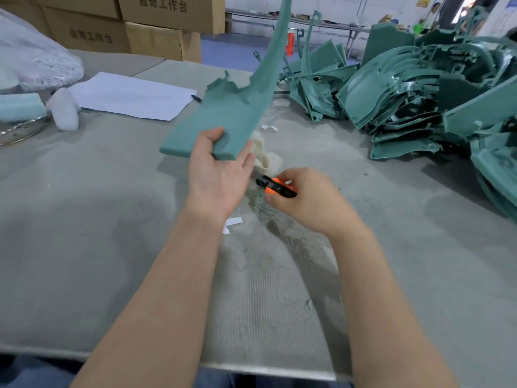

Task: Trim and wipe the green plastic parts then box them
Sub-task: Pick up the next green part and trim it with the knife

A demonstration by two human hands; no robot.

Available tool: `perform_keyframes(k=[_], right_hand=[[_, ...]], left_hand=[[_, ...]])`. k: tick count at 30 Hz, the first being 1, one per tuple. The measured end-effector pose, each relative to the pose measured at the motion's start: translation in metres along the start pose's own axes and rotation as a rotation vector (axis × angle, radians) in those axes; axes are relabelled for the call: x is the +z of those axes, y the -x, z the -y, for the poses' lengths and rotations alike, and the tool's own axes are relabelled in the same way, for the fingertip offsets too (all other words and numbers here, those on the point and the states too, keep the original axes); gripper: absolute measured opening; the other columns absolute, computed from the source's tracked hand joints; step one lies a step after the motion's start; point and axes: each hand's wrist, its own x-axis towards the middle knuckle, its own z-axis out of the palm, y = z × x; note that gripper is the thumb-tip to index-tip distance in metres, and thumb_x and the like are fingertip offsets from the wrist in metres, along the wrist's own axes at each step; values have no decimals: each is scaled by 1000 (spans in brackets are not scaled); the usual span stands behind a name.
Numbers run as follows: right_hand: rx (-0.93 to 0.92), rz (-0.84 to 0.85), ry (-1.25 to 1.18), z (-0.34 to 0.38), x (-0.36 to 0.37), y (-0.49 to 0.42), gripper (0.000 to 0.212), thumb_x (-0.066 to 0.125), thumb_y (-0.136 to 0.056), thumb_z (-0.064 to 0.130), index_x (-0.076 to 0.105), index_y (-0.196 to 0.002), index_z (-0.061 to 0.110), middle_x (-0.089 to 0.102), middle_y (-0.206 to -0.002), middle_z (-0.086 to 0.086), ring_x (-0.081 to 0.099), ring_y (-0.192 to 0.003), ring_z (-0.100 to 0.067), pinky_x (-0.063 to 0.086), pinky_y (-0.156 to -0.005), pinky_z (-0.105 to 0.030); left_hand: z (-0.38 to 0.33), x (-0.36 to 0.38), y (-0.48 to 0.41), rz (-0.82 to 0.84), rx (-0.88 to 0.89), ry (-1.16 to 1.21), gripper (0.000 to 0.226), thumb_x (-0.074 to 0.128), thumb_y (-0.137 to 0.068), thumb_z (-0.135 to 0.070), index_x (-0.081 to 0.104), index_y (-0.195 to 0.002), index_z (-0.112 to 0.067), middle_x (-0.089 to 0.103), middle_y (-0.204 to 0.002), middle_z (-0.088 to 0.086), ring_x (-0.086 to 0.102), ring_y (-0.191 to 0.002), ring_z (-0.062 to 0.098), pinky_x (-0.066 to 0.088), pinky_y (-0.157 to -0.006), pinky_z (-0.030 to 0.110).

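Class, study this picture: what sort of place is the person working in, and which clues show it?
Probably a factory finishing bench: a heap of matching green plastic parts on the table, stacked cardboard boxes behind it, and an orange knife in the right hand above plastic shavings.

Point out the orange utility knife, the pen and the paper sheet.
orange utility knife (275, 187): head view, on its orange body.
pen (196, 98): head view, on its dark barrel.
paper sheet (128, 95): head view, on its bare middle.
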Motion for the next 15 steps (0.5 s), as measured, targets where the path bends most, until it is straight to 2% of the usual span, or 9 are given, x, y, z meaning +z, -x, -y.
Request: perform_keyframes(k=[2, 3, 6, 8, 10, 11, 13, 15], right_hand=[[28, 82, -16, -7, -12, 4, 18, 70, -84, 35, 69, -92, 19, 69, -79, -5, 56, -60, -16, 46, -59, -28], [63, 63, -50, -13, -18, 5, 17, 70, -83, 35, 69, -90, 20, 70, -80, -7, 57, -60, -17, 48, -60, -29], [209, -201, -163, -30, -30, 3, 20, 64, -88, 33, 66, -94, 15, 71, -85, -13, 64, -74, -31, 54, -73, -43], [235, -374, -201, -33, -30, 0, 20, 60, -90, 36, 63, -96, 17, 70, -85, -9, 65, -78, -29, 56, -76, -45], [179, -442, -265, -30, -25, -3, 19, 57, -92, 43, 60, -87, 24, 69, -81, -5, 65, -75, -23, 55, -71, -38], [143, -443, -264, -27, -20, -4, 22, 54, -93, 46, 56, -80, 28, 68, -77, -2, 63, -70, -17, 52, -63, -30], [76, -440, -211, -20, -11, -7, 31, 51, -95, 48, 49, -71, 29, 60, -65, 5, 51, -52, -2, 33, -46, -12], [53, -476, -200, -16, -4, -10, 28, 51, -95, 48, 52, -76, 27, 50, -59, 10, 46, -50, 4, 31, -45, -13]], left_hand=[[-9, -5, -2, -62, 106, 18, 30, 44, -93, -20, 52, -122, -19, 50, -143, 0, 51, -127, 16, 32, -111, 31], [-13, -8, -3, -96, 141, 31, 27, 44, -93, -19, 52, -119, -20, 51, -141, -1, 50, -129, 16, 32, -112, 31], [-19, -15, -3, -135, 158, 93, 40, 44, -94, -20, 51, -132, -11, 56, -137, 5, 60, -117, 19, 38, -108, 33], [-17, -16, -1, -100, 117, 157, 42, 44, -93, -18, 51, -131, -4, 64, -120, 11, 68, -99, 23, 48, -99, 34], [-13, -14, 0, -65, 55, 190, 34, 45, -92, -15, 55, -120, -1, 69, -104, 16, 70, -85, 25, 56, -85, 33], [-12, -13, 1, -50, 23, 189, 31, 45, -91, -14, 56, -116, 0, 69, -103, 17, 70, -83, 25, 57, -79, 32], [-8, -11, 2, -21, -28, 157, 28, 45, -90, -13, 58, -111, 2, 68, -109, 19, 71, -84, 25, 58, -74, 30], [-4, -10, 3, -6, -57, 97, 26, 44, -90, -12, 60, -104, 3, 69, -108, 21, 71, -81, 24, 58, -70, 29]])
